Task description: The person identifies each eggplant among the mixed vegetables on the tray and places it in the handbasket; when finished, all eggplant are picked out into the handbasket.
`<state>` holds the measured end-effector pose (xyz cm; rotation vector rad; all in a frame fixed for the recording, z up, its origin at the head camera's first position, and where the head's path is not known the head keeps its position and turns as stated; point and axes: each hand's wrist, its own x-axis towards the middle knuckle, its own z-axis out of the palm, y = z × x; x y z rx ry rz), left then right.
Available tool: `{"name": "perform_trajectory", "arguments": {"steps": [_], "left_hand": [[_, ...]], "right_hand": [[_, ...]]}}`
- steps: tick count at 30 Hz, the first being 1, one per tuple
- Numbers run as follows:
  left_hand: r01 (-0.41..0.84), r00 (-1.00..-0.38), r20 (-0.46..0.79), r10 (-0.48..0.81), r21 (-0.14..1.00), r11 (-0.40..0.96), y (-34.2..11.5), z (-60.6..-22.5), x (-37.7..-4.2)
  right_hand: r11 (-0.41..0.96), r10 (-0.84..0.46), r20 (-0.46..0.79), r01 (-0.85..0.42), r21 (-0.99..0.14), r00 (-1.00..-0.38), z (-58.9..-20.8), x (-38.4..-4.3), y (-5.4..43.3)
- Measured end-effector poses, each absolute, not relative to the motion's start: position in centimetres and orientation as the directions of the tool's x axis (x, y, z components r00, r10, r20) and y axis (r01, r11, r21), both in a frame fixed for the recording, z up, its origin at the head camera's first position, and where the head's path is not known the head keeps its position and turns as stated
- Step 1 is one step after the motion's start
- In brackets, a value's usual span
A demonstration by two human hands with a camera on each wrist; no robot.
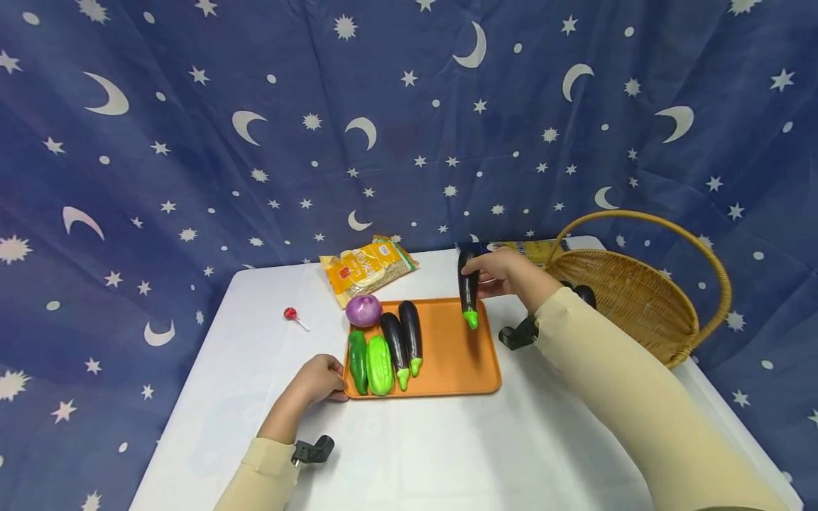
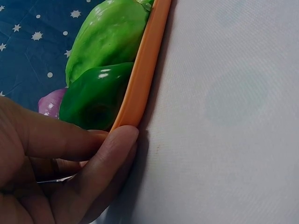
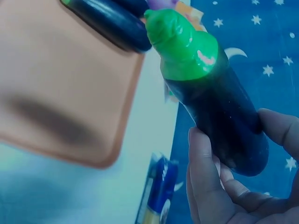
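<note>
My right hand (image 1: 501,273) grips a dark eggplant (image 1: 469,291) with a green stem end, above the right part of an orange tray (image 1: 450,355). In the right wrist view the eggplant (image 3: 219,107) is held near its rounded end, and its shadow falls on the tray. With thumb and fingers, my left hand (image 1: 322,378) pinches the tray's near left corner, as the left wrist view shows at the tray rim (image 2: 135,98). On the tray's left side lie a purple onion (image 1: 363,311), a green pepper (image 1: 358,362), a light green ridged vegetable (image 1: 380,365) and two eggplants (image 1: 411,330).
A wicker basket (image 1: 620,298) with a tall handle stands at the right, dark eggplants (image 1: 584,294) at its near side, partly behind my sleeve. Behind the tray lies a yellow food bag (image 1: 367,270); another package (image 1: 533,250) lies further right. A red lollipop (image 1: 291,314) rests at the left.
</note>
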<state>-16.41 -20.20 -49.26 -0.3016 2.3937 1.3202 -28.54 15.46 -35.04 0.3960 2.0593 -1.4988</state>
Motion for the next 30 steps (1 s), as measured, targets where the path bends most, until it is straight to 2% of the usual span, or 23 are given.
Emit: {"name": "perform_trajectory", "arguments": {"steps": [18,25,30], "left_hand": [[-0.355,-0.903,-0.430,0.005,0.752,0.555,-20.3,-49.4,-16.3],[-0.359,-0.899,-0.438,0.009,0.749,0.557,-20.2,-49.3,-16.4],[-0.361,-0.897,-0.442,0.012,0.748,0.557,-20.0,-49.2,-16.5]], "right_hand": [[0.286,-0.056,-0.572,0.535,-0.795,-0.819,-33.3,-27.2,23.9],[0.273,-0.014,-0.590,0.564,-0.779,-0.808,-33.2,-26.5,26.3],[0.285,-0.030,-0.600,0.568,-0.772,-0.800,-33.3,-26.0,27.8]]}}
